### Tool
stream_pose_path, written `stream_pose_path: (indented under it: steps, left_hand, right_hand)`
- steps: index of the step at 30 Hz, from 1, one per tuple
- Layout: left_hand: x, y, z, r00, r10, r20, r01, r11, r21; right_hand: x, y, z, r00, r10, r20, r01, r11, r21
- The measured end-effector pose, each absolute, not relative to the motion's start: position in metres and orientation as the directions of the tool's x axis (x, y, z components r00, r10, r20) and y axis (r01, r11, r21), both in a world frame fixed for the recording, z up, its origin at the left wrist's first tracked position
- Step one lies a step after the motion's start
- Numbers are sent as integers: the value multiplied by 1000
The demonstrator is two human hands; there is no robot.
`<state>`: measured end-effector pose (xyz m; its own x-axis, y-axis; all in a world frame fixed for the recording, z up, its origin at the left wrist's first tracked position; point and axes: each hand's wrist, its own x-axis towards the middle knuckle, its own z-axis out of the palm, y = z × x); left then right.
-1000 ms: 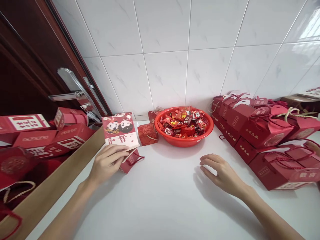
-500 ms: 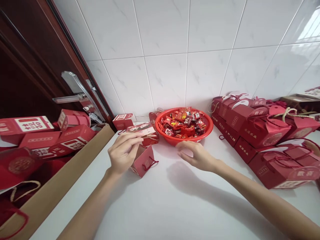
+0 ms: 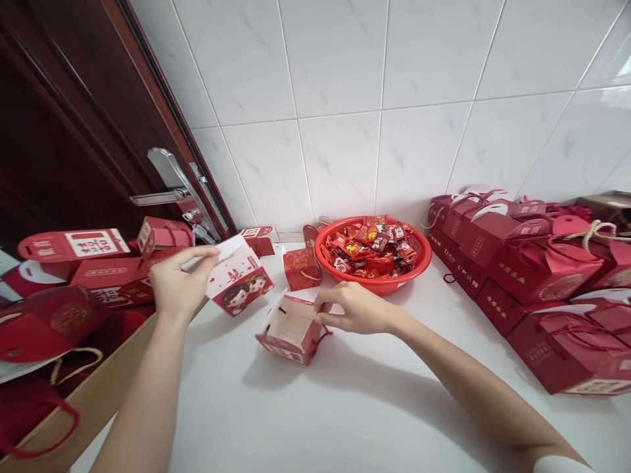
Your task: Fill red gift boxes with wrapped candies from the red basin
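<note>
Pinched at its upper left in my left hand (image 3: 180,282) is a small candy box (image 3: 240,281), red and white with a cartoon couple printed on it. It is tilted and held above the tabletop, with a pale flap up. An open red candy box (image 3: 290,328) stands in the middle of the table, its pale inside showing and a red cord at its right side. My right hand (image 3: 357,307) has thumb and fingers closed on that box's right top edge. Just behind the right hand is a red plastic basket (image 3: 419,263) heaped with wrapped candies (image 3: 372,243).
A cardboard carton (image 3: 123,368) full of red boxes lies along the left, beside a door with a metal handle (image 3: 158,197). Stacked red candy boxes (image 3: 522,263) line the right. A small red box (image 3: 302,268) sits left of the basket, by the tiled wall (image 3: 340,151).
My left hand has moved left with its box, turning the printed face toward me. The right hand has come from the basket's front down onto the open box, whose mouth is now in view.
</note>
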<state>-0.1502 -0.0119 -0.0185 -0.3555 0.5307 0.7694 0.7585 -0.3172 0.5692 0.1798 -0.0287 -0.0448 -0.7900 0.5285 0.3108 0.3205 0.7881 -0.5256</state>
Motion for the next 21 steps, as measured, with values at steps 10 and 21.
stream_pose_path:
  steps: [10, 21]
  left_hand:
    - [-89, -20, -10, -15, 645, 764, 868, -371, 330]
    - [21, -49, -12, 643, 765, 39, 697, -606, 383]
  right_hand:
    - [252, -17, -3, -755, 649, 93, 491, 653, -577]
    - [261, -28, 6, -643, 759, -102, 712, 543, -445]
